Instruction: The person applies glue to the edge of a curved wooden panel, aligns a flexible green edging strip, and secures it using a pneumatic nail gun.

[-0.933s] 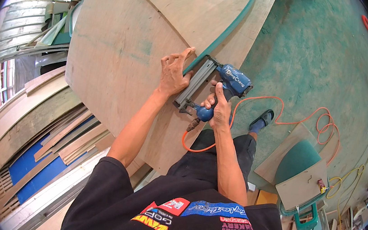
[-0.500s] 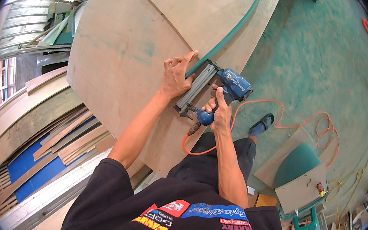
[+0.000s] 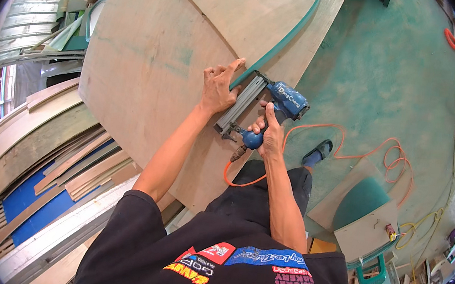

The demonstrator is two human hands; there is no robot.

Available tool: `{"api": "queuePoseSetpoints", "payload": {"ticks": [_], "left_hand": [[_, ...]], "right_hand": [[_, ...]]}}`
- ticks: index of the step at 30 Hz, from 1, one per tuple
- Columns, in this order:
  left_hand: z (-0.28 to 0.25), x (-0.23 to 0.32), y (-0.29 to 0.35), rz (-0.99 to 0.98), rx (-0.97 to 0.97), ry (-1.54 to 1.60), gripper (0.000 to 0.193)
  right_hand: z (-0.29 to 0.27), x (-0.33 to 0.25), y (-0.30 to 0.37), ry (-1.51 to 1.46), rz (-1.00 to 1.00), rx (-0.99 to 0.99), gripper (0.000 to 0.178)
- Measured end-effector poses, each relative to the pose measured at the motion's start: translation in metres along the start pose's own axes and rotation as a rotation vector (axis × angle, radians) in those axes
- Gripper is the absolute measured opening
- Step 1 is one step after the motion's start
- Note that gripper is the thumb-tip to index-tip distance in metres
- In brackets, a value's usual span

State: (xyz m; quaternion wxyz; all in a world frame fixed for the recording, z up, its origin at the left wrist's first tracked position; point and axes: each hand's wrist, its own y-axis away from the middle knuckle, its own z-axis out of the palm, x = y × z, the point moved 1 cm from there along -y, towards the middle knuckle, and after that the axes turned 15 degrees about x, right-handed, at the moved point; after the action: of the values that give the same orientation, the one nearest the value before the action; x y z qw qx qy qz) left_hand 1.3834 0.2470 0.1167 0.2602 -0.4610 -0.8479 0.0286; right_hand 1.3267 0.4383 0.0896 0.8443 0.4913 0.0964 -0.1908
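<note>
A blue pneumatic nail gun (image 3: 290,98) with a long grey magazine lies on its side over the wooden board (image 3: 132,92). Around its handle, my right hand (image 3: 270,133) is closed, thumb up along the grip. A thin green strip (image 3: 276,50) stands on edge and curves along the side of a lighter wooden panel (image 3: 237,8). My left hand (image 3: 220,88) pinches the strip's near end, thumb on one side and fingers on the other, beside the gun's nose. The strip's very end is hidden by that hand and the gun.
An orange air hose (image 3: 341,144) runs from the gun across the green floor (image 3: 382,64). At lower right, a chair (image 3: 375,271) carries loose panels. Stacked wooden planks (image 3: 42,143) lie left of the board. My sandalled foot (image 3: 319,151) is beside the hose.
The whole view has shifted slightly. My hands, the nail gun and the green strip keep nearly the same places relative to one another.
</note>
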Motion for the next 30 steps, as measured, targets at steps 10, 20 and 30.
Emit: {"api": "queuePoseSetpoints", "payload": {"ticks": [10, 20, 30], "left_hand": [[-0.018, -0.042, 0.063, -0.139, 0.088, -0.005, 0.077], [0.008, -0.080, 0.125, -0.199, 0.159, 0.018, 0.057], [0.037, -0.035, 0.184, -0.082, 0.185, 0.028, 0.043]], "right_hand": [[-0.137, -0.004, 0.046, -0.023, -0.081, 0.149, 0.041], [-0.332, -0.032, 0.052, -0.204, -0.200, 0.525, 0.037], [-0.355, 0.019, 0.072, -0.143, 0.013, 0.331, 0.039]]}}
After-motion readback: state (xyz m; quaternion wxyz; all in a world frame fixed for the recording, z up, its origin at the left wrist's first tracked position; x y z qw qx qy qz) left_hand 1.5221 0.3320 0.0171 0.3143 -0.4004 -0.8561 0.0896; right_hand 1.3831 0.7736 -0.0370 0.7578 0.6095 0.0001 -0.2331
